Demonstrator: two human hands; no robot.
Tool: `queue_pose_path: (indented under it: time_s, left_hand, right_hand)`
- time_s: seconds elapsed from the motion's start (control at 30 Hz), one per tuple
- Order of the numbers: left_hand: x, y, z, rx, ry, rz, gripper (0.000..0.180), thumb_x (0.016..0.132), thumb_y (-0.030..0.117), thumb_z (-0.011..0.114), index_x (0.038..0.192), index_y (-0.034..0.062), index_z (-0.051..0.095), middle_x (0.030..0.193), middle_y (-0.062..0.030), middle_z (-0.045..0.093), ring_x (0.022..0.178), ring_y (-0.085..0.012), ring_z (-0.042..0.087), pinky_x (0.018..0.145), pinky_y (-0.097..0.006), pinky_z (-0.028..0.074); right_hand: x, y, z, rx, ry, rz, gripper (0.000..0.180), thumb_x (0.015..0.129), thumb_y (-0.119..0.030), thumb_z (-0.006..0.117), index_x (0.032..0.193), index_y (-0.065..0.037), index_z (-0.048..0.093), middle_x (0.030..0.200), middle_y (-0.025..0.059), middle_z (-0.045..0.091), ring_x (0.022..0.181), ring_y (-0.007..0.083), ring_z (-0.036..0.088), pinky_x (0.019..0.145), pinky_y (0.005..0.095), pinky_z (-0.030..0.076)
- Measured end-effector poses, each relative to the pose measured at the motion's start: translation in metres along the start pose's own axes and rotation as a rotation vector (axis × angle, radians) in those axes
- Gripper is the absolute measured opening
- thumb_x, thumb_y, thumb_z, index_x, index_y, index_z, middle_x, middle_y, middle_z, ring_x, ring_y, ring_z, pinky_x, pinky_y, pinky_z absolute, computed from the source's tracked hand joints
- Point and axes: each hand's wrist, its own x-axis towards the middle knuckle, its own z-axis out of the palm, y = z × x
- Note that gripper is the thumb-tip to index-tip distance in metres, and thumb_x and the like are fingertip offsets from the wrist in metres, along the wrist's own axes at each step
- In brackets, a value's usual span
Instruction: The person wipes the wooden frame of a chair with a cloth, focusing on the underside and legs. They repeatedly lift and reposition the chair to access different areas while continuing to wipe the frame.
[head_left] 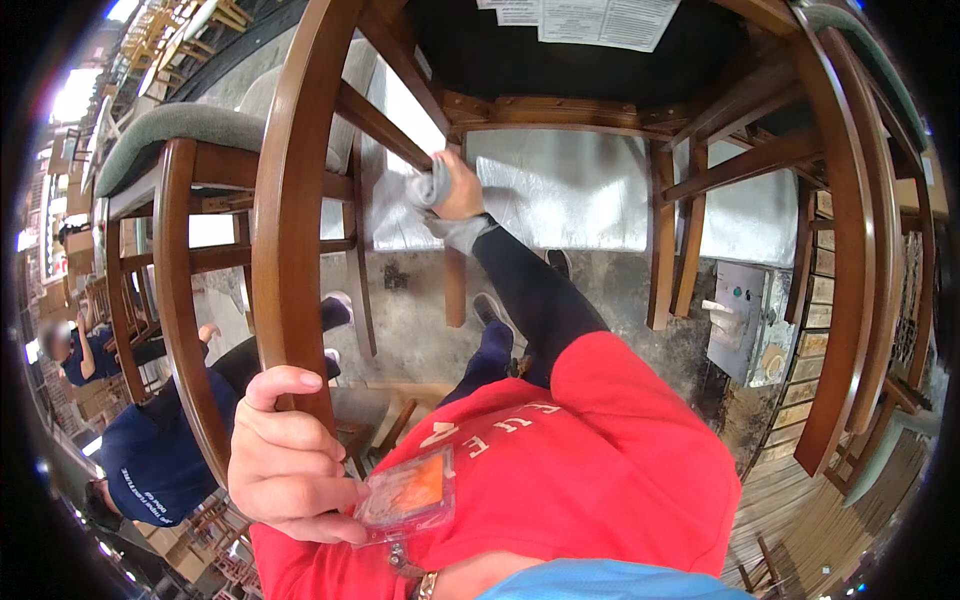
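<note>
A brown wooden chair (290, 190) stands in front of me with the dark underside of its seat (480, 55) showing and its legs pointing toward me. My left hand (290, 455) is closed around the end of the near left leg. Further in, my right hand (460, 190) grips a bunched grey cloth (430, 187) against the lower left rail (385, 128); slight blur surrounds the cloth. Some grey material also covers the heel of that hand, below bare fingers. White printed sheets (605, 20) are fixed under the seat.
More chairs with grey-green seats (180, 125) crowd the left and right sides. Two people in dark blue shirts (165, 450) work on the left. Silvery sheeting (560, 190) lies beyond the legs. At right is a grey metal box (740, 320) beside stacked wooden pieces (800, 370).
</note>
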Motion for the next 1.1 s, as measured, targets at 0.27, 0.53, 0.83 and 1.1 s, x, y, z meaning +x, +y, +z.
queue_pose_path:
  time_s: [0.27, 0.53, 0.83, 1.1]
  left_hand:
    - [0.001, -0.005, -0.003, -0.023, -0.001, -0.022, 0.031, 0.08, 0.039, 0.081, 0.076, 0.0095, 0.072, 0.052, 0.0033, 0.048, 0.049, -0.0135, 0.049, 0.1, -0.05, 0.04]
    - [-0.002, -0.005, 0.001, -0.031, 0.035, -0.06, 0.031, 0.081, 0.039, 0.08, 0.077, 0.0097, 0.071, 0.053, 0.0052, 0.047, 0.047, -0.0136, 0.046, 0.1, -0.05, 0.041]
    - [-0.007, -0.007, 0.011, -0.007, 0.155, 0.05, 0.033, 0.084, 0.038, 0.078, 0.073, 0.0075, 0.069, 0.051, 0.0073, 0.037, 0.043, -0.0103, 0.039, 0.095, -0.047, 0.045]
    - [-0.003, -0.009, 0.009, -0.032, 0.167, 0.033, 0.033, 0.084, 0.036, 0.077, 0.073, 0.007, 0.067, 0.053, 0.0063, 0.038, 0.045, -0.0117, 0.038, 0.095, -0.047, 0.047]
  right_hand:
    - [-0.014, 0.035, -0.058, 0.362, 0.238, 0.946, 0.055, 0.09, -0.051, 0.073, 0.103, 0.002, 0.069, 0.101, 0.0106, 0.071, 0.095, 0.0191, 0.065, 0.09, 0.0354, 0.051]
    - [0.143, -0.102, -0.074, -0.163, 0.184, -0.805, 0.047, 0.078, -0.014, 0.077, 0.125, -0.011, 0.069, 0.134, 0.0107, 0.061, 0.13, 0.0322, 0.053, 0.113, 0.0512, 0.039]
    - [0.145, 0.015, -0.017, -0.819, -0.484, -1.098, 0.043, 0.087, -0.019, 0.056, 0.128, -0.008, 0.067, 0.153, 0.0059, 0.049, 0.138, 0.0264, 0.048, 0.117, 0.0459, 0.035]
    - [0.125, 0.041, -0.028, -1.138, -0.856, -1.317, 0.043, 0.092, -0.016, 0.05, 0.125, 0.008, 0.065, 0.154, 0.0203, 0.046, 0.149, 0.0306, 0.035, 0.127, 0.0412, 0.021]
